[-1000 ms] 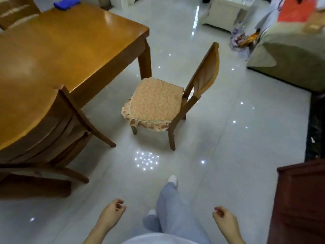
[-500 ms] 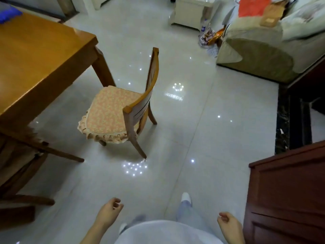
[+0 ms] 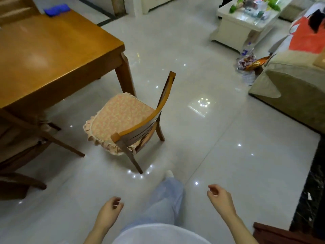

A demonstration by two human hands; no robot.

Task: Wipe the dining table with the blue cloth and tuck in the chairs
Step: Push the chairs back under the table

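Observation:
The wooden dining table (image 3: 52,55) fills the upper left. A blue cloth (image 3: 56,9) lies at its far edge. One wooden chair (image 3: 140,118) with a peach cushion stands pulled out from the table's near corner, its back towards me. Another chair (image 3: 26,141) sits tucked under the table at the left edge. My left hand (image 3: 110,213) and my right hand (image 3: 219,198) hang low in front of me, fingers loosely curled, holding nothing, both well short of the pulled-out chair.
A beige sofa (image 3: 290,88) with an orange item stands at the right. A white coffee table (image 3: 246,23) with clutter is at the back right, snack bags (image 3: 249,63) on the floor beside it. A dark wooden cabinet (image 3: 274,233) edges the lower right.
The view has swung back left and I have stepped closer behind the pulled-out chair. Both hands have risen slightly and stay empty.

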